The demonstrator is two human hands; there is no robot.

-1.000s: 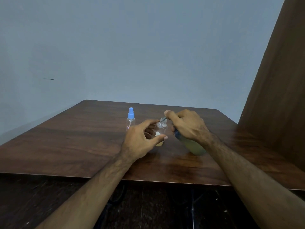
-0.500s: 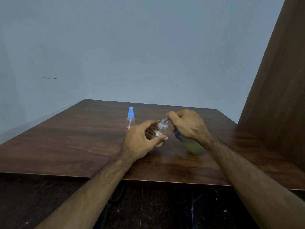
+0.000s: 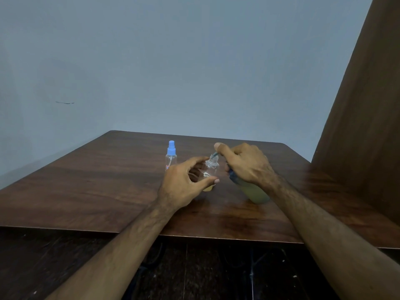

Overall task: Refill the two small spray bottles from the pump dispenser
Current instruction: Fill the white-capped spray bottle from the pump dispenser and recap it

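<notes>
My left hand (image 3: 184, 185) grips a small clear spray bottle (image 3: 211, 169) with its cap off; a little yellowish liquid lies at its bottom. My right hand (image 3: 244, 165) holds the pump dispenser (image 3: 255, 193), a bottle of yellow-green liquid tilted toward the left, with my thumb on the pump head. The pump's nozzle sits at the small bottle's open neck. A second small clear spray bottle (image 3: 171, 158) with a blue cap stands upright just behind my left hand.
The dark wooden table (image 3: 86, 187) reaches to a pale blue wall. A brown wooden panel (image 3: 363, 126) rises along the right side. The table's front edge lies near me, with dark floor below.
My right thumb dipped on the pump head half a second ago and has risen again. Both hands and the bottles stay in the same place.
</notes>
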